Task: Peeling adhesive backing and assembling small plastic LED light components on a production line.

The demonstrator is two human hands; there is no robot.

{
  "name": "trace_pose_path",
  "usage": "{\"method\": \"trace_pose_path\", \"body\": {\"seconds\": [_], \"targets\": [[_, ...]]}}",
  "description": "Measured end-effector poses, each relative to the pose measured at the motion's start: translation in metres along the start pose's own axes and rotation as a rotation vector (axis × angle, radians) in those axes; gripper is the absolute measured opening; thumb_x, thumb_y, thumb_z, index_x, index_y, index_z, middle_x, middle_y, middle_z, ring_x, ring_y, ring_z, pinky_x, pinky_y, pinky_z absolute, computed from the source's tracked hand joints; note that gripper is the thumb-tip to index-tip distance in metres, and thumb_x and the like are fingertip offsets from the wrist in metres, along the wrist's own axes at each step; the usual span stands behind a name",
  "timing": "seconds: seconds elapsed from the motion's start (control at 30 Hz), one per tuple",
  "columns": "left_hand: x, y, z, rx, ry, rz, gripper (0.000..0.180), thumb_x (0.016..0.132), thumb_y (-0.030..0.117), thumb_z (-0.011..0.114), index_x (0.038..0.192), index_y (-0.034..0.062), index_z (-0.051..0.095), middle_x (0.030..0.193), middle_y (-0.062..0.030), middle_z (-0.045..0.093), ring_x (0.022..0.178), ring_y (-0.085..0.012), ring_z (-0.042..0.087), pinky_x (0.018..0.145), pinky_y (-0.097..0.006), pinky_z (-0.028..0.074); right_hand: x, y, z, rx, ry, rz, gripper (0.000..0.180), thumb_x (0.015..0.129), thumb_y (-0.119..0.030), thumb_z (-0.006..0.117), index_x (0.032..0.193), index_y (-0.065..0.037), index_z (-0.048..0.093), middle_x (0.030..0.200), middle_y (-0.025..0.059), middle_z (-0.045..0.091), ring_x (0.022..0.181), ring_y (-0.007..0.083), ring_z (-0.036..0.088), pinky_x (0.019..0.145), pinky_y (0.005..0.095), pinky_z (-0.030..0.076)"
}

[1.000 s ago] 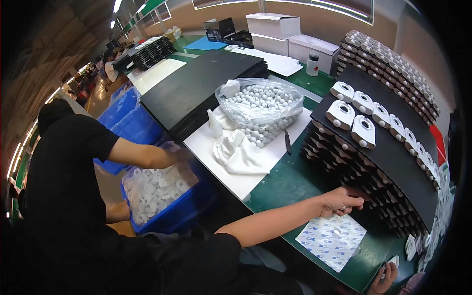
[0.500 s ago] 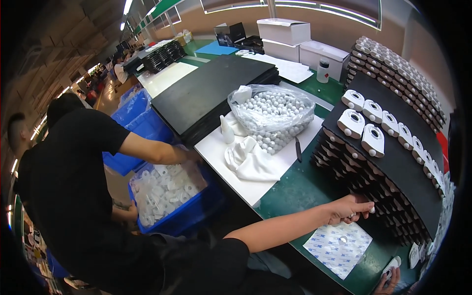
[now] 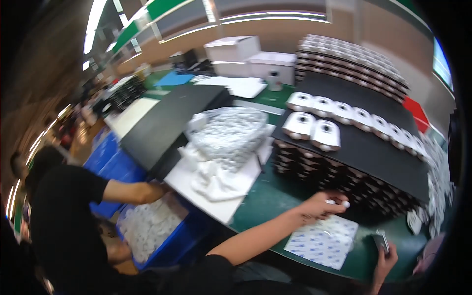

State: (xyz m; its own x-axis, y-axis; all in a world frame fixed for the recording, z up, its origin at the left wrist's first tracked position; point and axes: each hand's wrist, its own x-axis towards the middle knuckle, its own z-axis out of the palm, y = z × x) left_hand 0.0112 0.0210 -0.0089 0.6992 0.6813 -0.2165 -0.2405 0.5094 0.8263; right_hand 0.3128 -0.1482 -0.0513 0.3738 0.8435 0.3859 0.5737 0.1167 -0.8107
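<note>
Green matting covers the long workbench (image 3: pixel 275 196), and the whole factory floor behind it is a blur of white boxes and black trays. Whoever's wearing the camera has their left hand (image 3: pixel 322 205) stretched out over a white sheet of little round adhesive dots (image 3: pixel 324 242), fingertips pinched narrow on what looks like one or two small white bits, too blurry to say more. The sheet lies flat right by the stack, handy for picking, I'd guess. Their right hand (image 3: pixel 386 255) sits low at the bench edge, closed around a small dark flat object (image 3: pixel 379 241). Glossy white dome-shaped plastic housings (image 3: pixel 324 135) sit in rows on a matte black tray stack (image 3: pixel 373 157), probably so each is easy to reach. A crinkly clear bag of small white parts (image 3: pixel 228 135) slumps nearby. A co-worker in a black shirt (image 3: pixel 64 221) reaches over a blue plastic bin (image 3: pixel 169 243).
</note>
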Motion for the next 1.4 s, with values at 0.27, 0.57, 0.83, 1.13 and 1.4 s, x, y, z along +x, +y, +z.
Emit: {"method": "trace_pose_path", "body": {"seconds": [0.27, 0.57, 0.83, 1.13, 1.4], "targets": [[-0.006, 0.014, 0.003, -0.01, 0.057, -0.097, 0.025, 0.086, 0.022, 0.058, 0.098, -0.0002, 0.055, 0.067, -0.0003, 0.048, 0.048, -0.0017, 0.037, 0.036, -0.015, 0.025, 0.002, -0.057, 0.013, 0.476, 0.136, 0.338, 0.011, 0.085, -0.007, 0.052, 0.093, 0.0, 0.047, 0.073, 0.0066, 0.055, 0.054, 0.0114, 0.055, 0.046, 0.0207, 0.045], [-0.006, 0.003, 0.002, -0.065, 0.039, -0.013, 0.032, 0.082, 0.007, 0.061, 0.112, -0.0001, 0.054, 0.071, 0.0001, 0.048, 0.048, -0.003, 0.034, 0.039, -0.016, 0.023, 0.005, -0.065, 0.011, -0.046, -0.007, 0.024, 0.014, 0.069, 0.001, 0.067, 0.08, 0.002, 0.059, 0.075, 0.005, 0.057, 0.062, 0.01, 0.051, 0.056, 0.0218, 0.041], [-0.005, 0.01, 0.0, -0.074, 0.107, -0.008, 0.02, 0.083, 0.015, 0.062, 0.099, 0.0026, 0.058, 0.081, -0.0028, 0.056, 0.049, -0.0024, 0.036, 0.038, -0.016, 0.025, 0.017, -0.095, 0.062, 0.293, -0.211, 0.121, 0.016, 0.074, 0.0, 0.066, 0.09, 0.002, 0.063, 0.073, 0.006, 0.062, 0.066, 0.0104, 0.058, 0.06, 0.0216, 0.047], [-0.003, 0.007, -0.002, -0.086, 0.044, 0.068, 0.02, 0.081, 0.012, 0.063, 0.098, 0.0029, 0.058, 0.086, -0.0045, 0.058, 0.049, -0.0026, 0.036, 0.038, -0.015, 0.025, 0.007, -0.101, 0.113, 0.402, -0.473, 0.171, 0.013, 0.084, -0.007, 0.055, 0.095, 0.001, 0.053, 0.078, 0.0081, 0.061, 0.068, 0.0132, 0.058, 0.063, 0.0247, 0.046], [-0.002, 0.006, -0.001, -0.136, 0.063, 0.059, 0.02, 0.083, 0.015, 0.061, 0.099, 0.003, 0.058, 0.088, -0.0068, 0.058, 0.049, -0.0028, 0.037, 0.038, -0.016, 0.025, 0.005, -0.102, 0.115, 0.283, -0.486, 0.042, 0.015, 0.083, -0.005, 0.056, 0.096, 0.001, 0.053, 0.078, 0.0105, 0.059, 0.066, 0.0182, 0.058, 0.06, 0.0278, 0.045]]}}
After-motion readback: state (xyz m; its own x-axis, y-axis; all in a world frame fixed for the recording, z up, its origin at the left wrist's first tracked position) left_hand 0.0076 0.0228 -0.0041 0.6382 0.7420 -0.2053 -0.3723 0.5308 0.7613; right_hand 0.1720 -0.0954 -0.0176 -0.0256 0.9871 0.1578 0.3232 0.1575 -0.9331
